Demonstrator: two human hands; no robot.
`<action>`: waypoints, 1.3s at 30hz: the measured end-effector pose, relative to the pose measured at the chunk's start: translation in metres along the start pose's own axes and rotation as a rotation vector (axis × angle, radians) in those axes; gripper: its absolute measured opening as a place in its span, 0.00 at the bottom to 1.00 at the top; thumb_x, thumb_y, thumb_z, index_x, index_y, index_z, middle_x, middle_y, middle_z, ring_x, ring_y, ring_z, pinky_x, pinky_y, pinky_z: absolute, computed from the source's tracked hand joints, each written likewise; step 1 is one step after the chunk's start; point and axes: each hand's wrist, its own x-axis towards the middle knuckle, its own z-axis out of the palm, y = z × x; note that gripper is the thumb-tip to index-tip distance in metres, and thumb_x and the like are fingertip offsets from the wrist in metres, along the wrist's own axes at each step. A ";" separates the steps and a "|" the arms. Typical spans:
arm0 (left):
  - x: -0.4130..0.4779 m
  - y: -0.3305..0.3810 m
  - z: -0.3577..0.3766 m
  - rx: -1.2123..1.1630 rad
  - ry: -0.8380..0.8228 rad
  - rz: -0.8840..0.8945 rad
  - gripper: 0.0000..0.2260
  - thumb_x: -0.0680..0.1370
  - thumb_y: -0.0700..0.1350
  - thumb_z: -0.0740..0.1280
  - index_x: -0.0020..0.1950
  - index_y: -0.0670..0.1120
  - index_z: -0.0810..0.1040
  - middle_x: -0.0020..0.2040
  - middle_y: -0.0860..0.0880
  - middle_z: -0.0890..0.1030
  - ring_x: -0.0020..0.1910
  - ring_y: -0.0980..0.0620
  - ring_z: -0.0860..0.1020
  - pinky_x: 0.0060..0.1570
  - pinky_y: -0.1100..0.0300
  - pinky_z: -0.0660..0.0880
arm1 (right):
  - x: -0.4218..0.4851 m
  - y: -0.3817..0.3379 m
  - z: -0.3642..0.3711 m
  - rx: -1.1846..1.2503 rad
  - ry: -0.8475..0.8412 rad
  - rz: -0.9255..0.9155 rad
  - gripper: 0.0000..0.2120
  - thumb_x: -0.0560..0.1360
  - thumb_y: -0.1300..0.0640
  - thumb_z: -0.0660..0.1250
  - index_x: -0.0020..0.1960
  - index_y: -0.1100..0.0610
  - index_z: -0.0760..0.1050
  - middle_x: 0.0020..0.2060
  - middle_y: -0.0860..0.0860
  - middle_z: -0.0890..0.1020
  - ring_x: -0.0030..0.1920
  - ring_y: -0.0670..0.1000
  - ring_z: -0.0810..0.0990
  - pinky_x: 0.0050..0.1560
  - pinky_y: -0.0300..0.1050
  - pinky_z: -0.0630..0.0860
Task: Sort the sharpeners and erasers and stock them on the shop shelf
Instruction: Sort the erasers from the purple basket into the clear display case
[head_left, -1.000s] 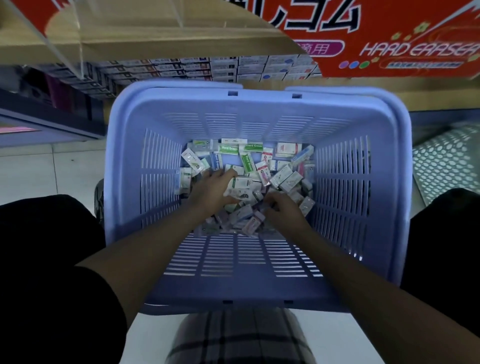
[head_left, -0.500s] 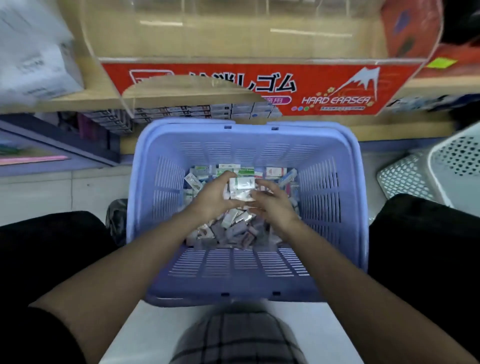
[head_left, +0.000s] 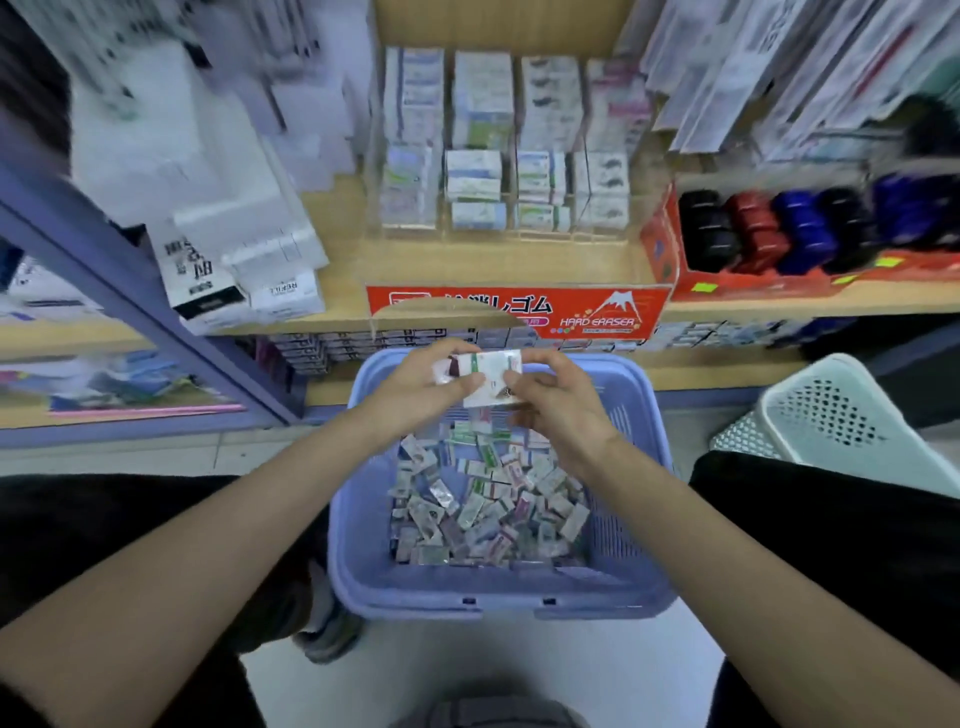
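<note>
Raised from the lilac slotted plastic basket (head_left: 498, 605) since the earlier frame, a bundle of white paper-sleeved erasers (head_left: 491, 371) is pinched between left hand (head_left: 421, 397) and right hand (head_left: 563, 413), long axis crosswise. The clear divided display case (head_left: 498, 236) on the wooden shelf (head_left: 498, 266) lies straight ahead and above, both hands equally near; front bays are part-filled.

Both forearms reach far; left hand (head_left: 415, 387) and right hand (head_left: 553, 402) meet, fingers curled, pinching small packets together.
</note>
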 end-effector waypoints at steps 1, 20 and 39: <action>-0.003 0.009 -0.003 -0.017 0.028 0.001 0.08 0.78 0.44 0.66 0.56 0.50 0.75 0.52 0.50 0.78 0.47 0.53 0.76 0.41 0.68 0.72 | -0.004 -0.008 0.002 0.003 0.002 -0.011 0.08 0.77 0.63 0.65 0.55 0.58 0.70 0.40 0.56 0.78 0.33 0.50 0.77 0.34 0.40 0.76; 0.007 0.109 -0.068 -0.197 0.234 0.219 0.06 0.77 0.44 0.67 0.51 0.54 0.77 0.37 0.51 0.84 0.40 0.57 0.80 0.43 0.59 0.71 | -0.001 -0.138 -0.022 0.170 -0.001 -0.208 0.05 0.76 0.67 0.64 0.47 0.61 0.77 0.43 0.54 0.80 0.32 0.49 0.81 0.33 0.37 0.78; 0.056 0.130 -0.061 -0.306 0.220 0.132 0.10 0.71 0.47 0.68 0.53 0.53 0.77 0.43 0.53 0.85 0.38 0.60 0.79 0.29 0.70 0.70 | 0.089 -0.172 -0.097 -0.515 0.382 -0.413 0.11 0.74 0.62 0.69 0.54 0.51 0.77 0.47 0.52 0.82 0.43 0.42 0.81 0.42 0.39 0.80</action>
